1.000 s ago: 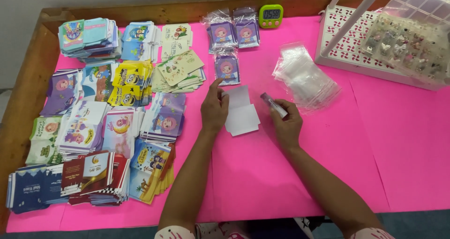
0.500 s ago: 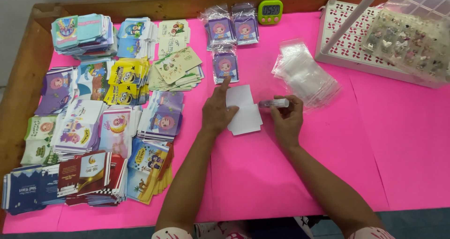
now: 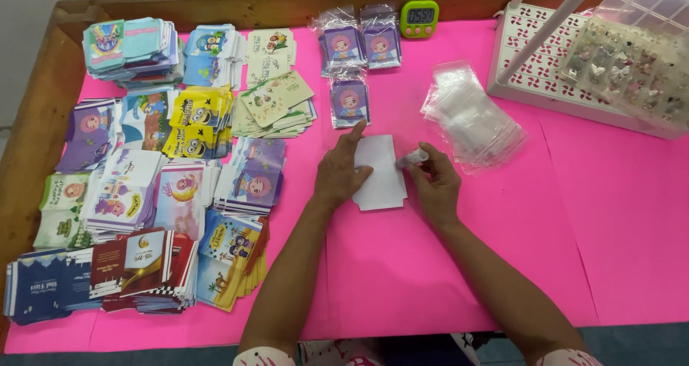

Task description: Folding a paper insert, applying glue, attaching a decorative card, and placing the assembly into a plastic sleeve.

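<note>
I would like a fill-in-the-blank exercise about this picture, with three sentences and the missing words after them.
1. The left hand presses flat on a white ____ lying on the pink table cover.
2. The right hand holds a small glue stick at the card's ____ edge.
3. The green digital timer stands at the ____ edge of the table, beside the white rack.

Missing words: card; right; far

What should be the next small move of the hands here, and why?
Probably draw the small tube in the right hand along the edge of the white envelope. The left hand presses that envelope flat on the pink table cover, and the tube's tip sits right at its right edge.
</note>
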